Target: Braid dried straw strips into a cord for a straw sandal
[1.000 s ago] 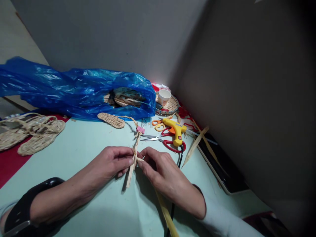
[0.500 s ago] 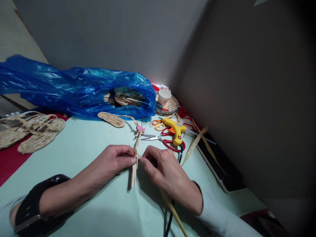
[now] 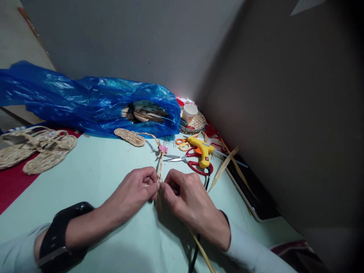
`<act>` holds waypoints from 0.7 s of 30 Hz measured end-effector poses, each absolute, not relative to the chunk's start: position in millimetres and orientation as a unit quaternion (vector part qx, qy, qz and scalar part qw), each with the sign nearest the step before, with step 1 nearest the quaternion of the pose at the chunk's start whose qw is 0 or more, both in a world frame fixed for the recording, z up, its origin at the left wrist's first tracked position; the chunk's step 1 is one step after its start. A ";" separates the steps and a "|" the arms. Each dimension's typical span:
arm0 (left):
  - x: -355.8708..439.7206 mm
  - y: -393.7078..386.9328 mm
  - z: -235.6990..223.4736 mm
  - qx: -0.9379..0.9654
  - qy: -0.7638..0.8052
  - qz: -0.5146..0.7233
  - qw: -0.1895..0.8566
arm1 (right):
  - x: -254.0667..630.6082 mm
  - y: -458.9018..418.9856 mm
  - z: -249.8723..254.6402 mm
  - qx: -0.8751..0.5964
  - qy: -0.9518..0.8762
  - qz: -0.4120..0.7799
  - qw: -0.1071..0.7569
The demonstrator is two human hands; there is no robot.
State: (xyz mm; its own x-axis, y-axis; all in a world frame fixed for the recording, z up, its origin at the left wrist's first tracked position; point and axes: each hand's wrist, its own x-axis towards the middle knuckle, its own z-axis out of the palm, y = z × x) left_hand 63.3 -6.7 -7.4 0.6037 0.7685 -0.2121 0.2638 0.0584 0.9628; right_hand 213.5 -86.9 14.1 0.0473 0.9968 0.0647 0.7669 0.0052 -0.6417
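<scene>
A pale braid of plant fibre (image 3: pixel 160 167) runs down toward me from a pink binder clip (image 3: pixel 163 149). My left hand (image 3: pixel 143 184) pinches the braid's lower end from the left, fingers curled. From the right, my right hand (image 3: pixel 184 193) pinches a fibre strand at the same spot, its fingertips almost touching the left ones. The loose strand ends below are mostly hidden or blurred. Beyond the clip the braid joins a woven sole (image 3: pixel 129 137). Open red-handled scissors (image 3: pixel 196 161) lie just right of the braid, with a yellow glue gun (image 3: pixel 203 148) over their handles.
A blue plastic bag (image 3: pixel 91 100) full of dried fibre lies along the back. Woven sandals (image 3: pixel 51 151) sit at the left. A basket tray (image 3: pixel 200 121) holds a white cup (image 3: pixel 189 112). At the right, fibre strips (image 3: pixel 224 168) lie by a dark flat device (image 3: pixel 256 189).
My left hand has shifted slightly right, closing in on the right hand. The pale strand end that hung straight below the fingers no longer shows clearly. My right hand has barely moved.
</scene>
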 end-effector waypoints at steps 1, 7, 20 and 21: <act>63.9 -7.7 -8.6 0.651 0.398 0.213 0.610 | 209.8 -88.2 14.0 -0.674 -0.655 0.211 0.268; 64.8 -11.4 -10.0 0.604 0.397 0.228 0.652 | 190.1 -96.7 9.4 -0.668 -0.688 0.149 0.241; 52.6 -11.3 0.7 0.531 0.371 0.226 0.728 | 181.8 -112.4 8.9 -0.656 -0.713 0.037 0.244; 52.3 -10.8 -0.4 0.529 0.365 0.222 0.733 | 187.9 -111.3 13.2 -0.651 -0.706 0.074 0.271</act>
